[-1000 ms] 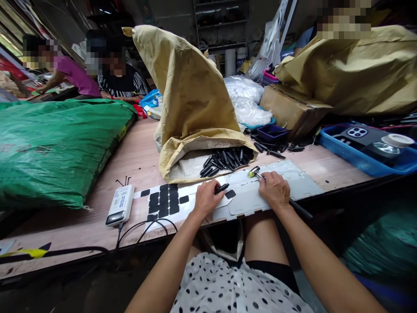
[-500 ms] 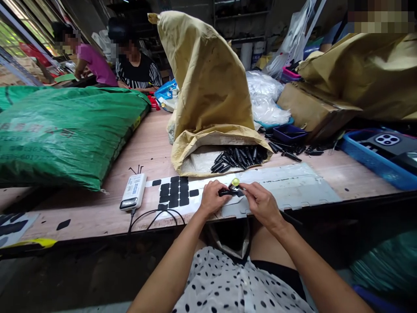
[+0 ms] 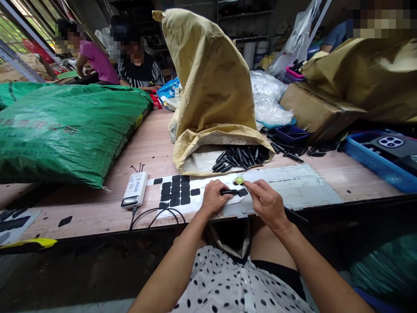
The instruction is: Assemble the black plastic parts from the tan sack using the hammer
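Observation:
My left hand (image 3: 214, 198) is closed around a slim black pen-shaped piece (image 3: 230, 191), which points right. At the piece's right end is a small dark rounded patch (image 3: 243, 192); whether the two are joined I cannot tell. My right hand (image 3: 265, 200) has thumb and forefinger pinched together just right of the patch. By those fingertips is a small round yellow-green thing (image 3: 239, 180); I cannot tell whether they hold it. Left of my left hand, rows of black rounded stickers (image 3: 175, 191) lie on a white sheet (image 3: 197, 204). Similar black pieces (image 3: 241, 157) spill inside an open tan sack (image 3: 208, 78).
A white power bank (image 3: 135, 189) with a cable stands to the left, near a bulging green sack (image 3: 65, 130). At right are a blue tray (image 3: 378, 167), a cardboard box (image 3: 319, 108) and a small dark-blue basket (image 3: 291, 134). Other people sit across the table.
My right hand has drawn slightly right, away from the black piece, leaving the dark patch at its end in plain view. The yellow-green thing has shifted a little right. My left hand keeps its grip.

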A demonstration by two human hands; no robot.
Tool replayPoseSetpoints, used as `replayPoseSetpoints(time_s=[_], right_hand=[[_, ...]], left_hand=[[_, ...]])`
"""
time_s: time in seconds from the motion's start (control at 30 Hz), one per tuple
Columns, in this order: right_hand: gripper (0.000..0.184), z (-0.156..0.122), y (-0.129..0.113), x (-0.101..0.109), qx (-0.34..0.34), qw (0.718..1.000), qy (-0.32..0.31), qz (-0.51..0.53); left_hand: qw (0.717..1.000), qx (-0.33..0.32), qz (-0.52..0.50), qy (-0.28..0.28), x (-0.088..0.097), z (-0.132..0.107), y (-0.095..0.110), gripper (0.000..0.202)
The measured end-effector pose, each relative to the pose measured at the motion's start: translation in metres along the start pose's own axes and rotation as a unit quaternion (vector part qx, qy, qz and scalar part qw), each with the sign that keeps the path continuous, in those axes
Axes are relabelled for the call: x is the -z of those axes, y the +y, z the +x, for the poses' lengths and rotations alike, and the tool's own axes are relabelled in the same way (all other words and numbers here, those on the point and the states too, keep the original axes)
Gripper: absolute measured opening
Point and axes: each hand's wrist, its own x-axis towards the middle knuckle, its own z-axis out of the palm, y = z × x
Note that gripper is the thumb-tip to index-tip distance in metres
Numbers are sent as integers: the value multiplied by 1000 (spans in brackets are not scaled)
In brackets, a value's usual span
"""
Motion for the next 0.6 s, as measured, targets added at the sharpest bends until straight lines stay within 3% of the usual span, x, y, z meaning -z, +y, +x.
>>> replayPoseSetpoints(time_s=[0.17,0.27,0.4,0.5,0.6], right_hand=[[38,-8,7,1,12,999,-38,-4],[37,-7,17,2,-12,1000,-15,-16],[34,4,52,5,-45,996,22,-78],[29,11,81,4,-46,989,9,-138],[26,14,86,2,-48,982,9,-182]], left_hand=[[1000,13,2,2,1,0,3,15],[1000,6,5,-4,3,0,3,16],[1000,2,0,-15,5,0,2,16],[1000,0,-8,-15,7,0,2,16],[1000,-1,-10,-19,7,-1,2,17]])
